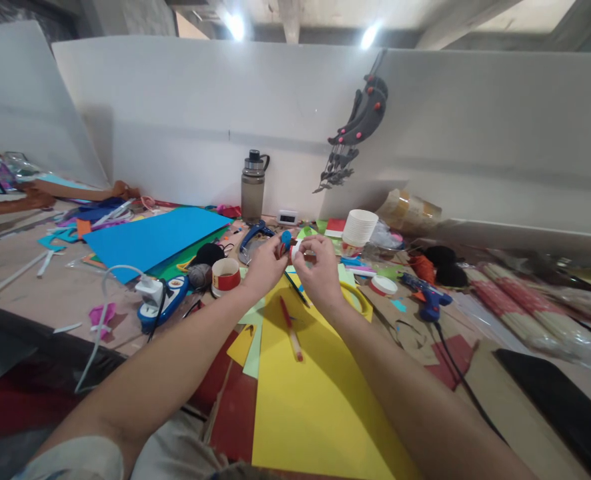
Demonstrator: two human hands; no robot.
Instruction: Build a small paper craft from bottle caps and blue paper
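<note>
At 12 o'clock over the yellow sheet [315,400], the left hand [267,265] pinches a blue piece [286,239] and the right hand [319,275] pinches a white piece [296,249]. The pieces touch, and the joining seems unfinished.

White panel walls [175,120] close off the workspace well beyond the grip [295,257], with another white board [20,100] leaning at an angle far to its left. Two ceiling lights [235,27] glare high above it among bare concrete beams [290,20]. A brown tabletop [50,287] spreads beneath the grip and to both sides.
</note>
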